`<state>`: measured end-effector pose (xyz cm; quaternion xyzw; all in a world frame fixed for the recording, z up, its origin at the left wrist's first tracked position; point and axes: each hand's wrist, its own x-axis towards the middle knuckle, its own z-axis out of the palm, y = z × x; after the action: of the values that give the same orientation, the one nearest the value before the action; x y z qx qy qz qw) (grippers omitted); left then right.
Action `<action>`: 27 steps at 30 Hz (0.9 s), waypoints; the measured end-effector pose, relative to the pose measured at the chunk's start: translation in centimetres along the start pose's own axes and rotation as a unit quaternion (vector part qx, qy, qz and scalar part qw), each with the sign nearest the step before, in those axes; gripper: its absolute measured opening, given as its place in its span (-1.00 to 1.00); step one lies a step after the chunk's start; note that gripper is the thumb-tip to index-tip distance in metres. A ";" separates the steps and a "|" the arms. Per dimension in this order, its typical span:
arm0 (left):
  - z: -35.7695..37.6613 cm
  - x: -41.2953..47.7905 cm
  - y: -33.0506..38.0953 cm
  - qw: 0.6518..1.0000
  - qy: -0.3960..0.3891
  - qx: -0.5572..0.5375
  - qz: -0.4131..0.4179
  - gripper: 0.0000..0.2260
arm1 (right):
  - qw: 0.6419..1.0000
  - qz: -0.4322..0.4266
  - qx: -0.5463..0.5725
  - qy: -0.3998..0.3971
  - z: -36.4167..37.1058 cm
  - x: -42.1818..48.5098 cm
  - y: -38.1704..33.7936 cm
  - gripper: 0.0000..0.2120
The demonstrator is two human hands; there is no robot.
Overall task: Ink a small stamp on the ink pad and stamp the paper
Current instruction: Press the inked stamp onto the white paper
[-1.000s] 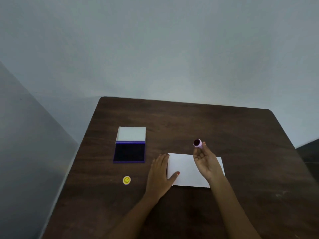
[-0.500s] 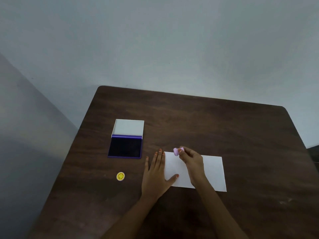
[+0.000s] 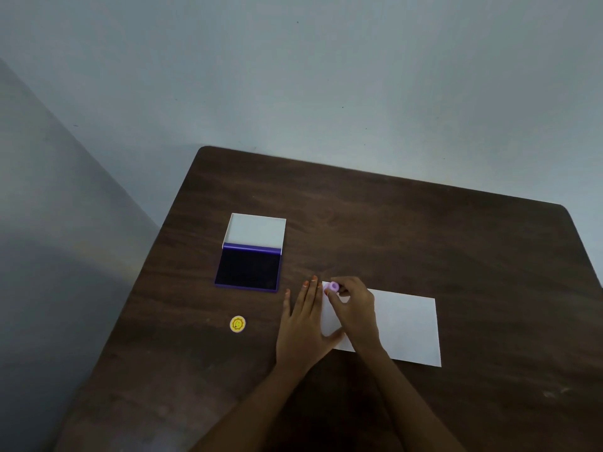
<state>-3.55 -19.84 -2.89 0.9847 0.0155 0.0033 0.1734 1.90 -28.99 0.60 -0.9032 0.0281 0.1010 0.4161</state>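
Observation:
A white sheet of paper (image 3: 404, 327) lies on the dark wooden table (image 3: 424, 239). My right hand (image 3: 354, 308) pinches a small purple stamp (image 3: 332, 287) and holds it down at the paper's far left corner. My left hand (image 3: 301, 324) lies flat, fingers spread, pressing the paper's left edge with the thumb on the sheet. The ink pad (image 3: 249, 269) sits open to the left, its dark pad facing up and its white lid (image 3: 256, 230) folded back.
A small round yellow cap (image 3: 237, 323) lies on the table left of my left hand, below the ink pad. The table's left edge runs close beside the ink pad. Grey wall stands behind the table.
My right hand turned over and brought the stamp down from the air onto the paper's far left corner. My left hand stayed flat on the paper's edge.

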 end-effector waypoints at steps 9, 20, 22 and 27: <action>-0.3 0.1 0.1 1.000 0.000 0.004 0.001 -0.22 | 0.999 0.038 -0.011 -0.027 0.4 -0.1 0.1 -0.66; 0.1 0.2 0.2 0.998 0.053 0.046 0.009 -0.18 | 0.994 0.078 -0.004 -0.076 1.0 -0.2 0.4 -0.61; -0.1 0.2 0.2 0.997 0.055 0.052 0.002 -0.19 | 0.993 0.078 -0.005 -0.089 0.9 -0.4 0.2 -0.60; -0.2 0.1 0.2 0.997 0.042 0.059 -0.006 -0.20 | 0.998 0.005 -0.042 -0.049 0.8 -0.6 -0.3 -0.64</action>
<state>-3.43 -19.97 -2.66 0.9921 0.0292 0.0431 0.1139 1.18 -28.26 0.46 -0.9137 0.0075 0.1485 0.3781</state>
